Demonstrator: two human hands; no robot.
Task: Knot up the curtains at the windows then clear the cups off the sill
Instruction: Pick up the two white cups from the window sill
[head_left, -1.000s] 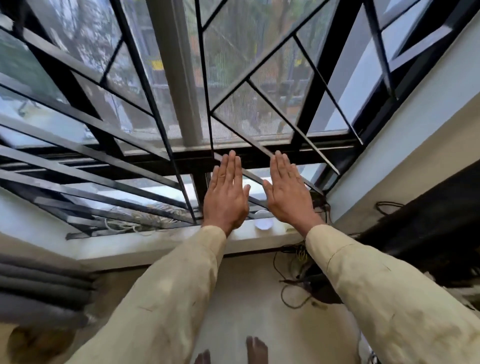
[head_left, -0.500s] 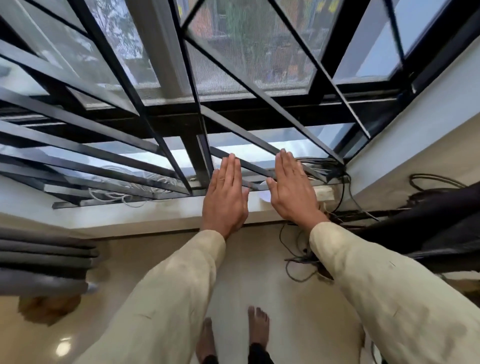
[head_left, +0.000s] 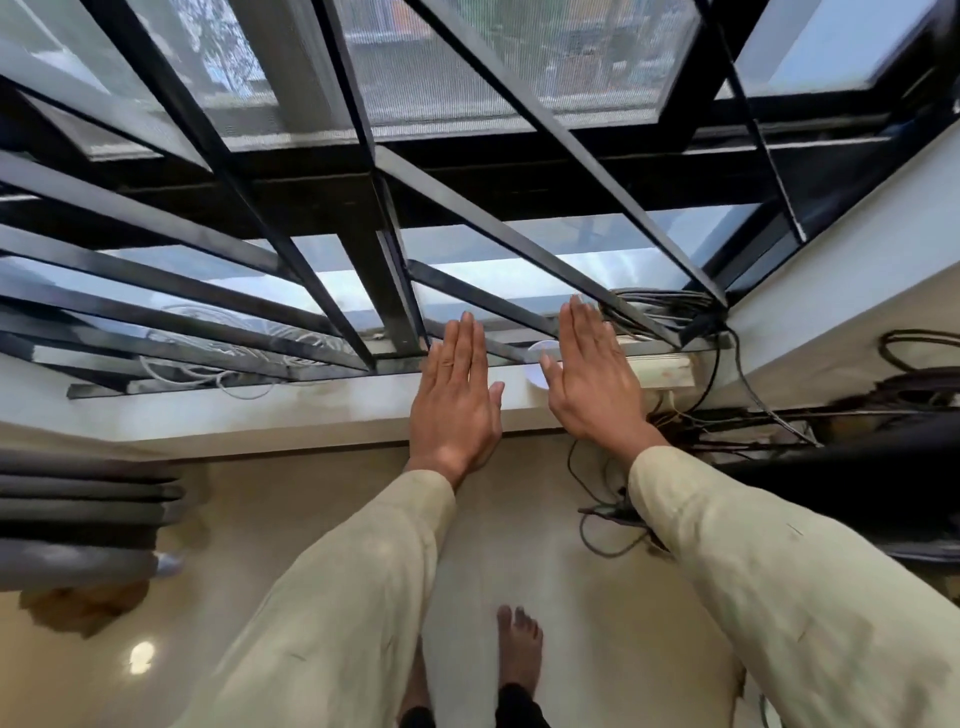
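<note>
Both my hands are held out flat, palms down, over the white window sill (head_left: 291, 415). My left hand (head_left: 457, 400) has straight fingers pointing at the black window grille and holds nothing. My right hand (head_left: 592, 384) is equally flat and empty. A white cup (head_left: 537, 364) stands on the sill between the hands, partly hidden behind my right thumb. Grey curtain folds (head_left: 78, 519) hang at the left edge. A dark curtain (head_left: 857, 488) is at the right.
Black slanted grille bars (head_left: 519, 244) cross the window above the sill. White coiled cable (head_left: 208, 358) lies on the sill at the left. A white power strip (head_left: 665, 369) and a tangle of dark wires (head_left: 654, 312) fill the right corner. My bare feet (head_left: 519, 654) stand on the pale floor.
The view has tilted downward, showing more floor and my feet. Both hands stay flat and side by side, now lower over the sill, with the cup between them.
</note>
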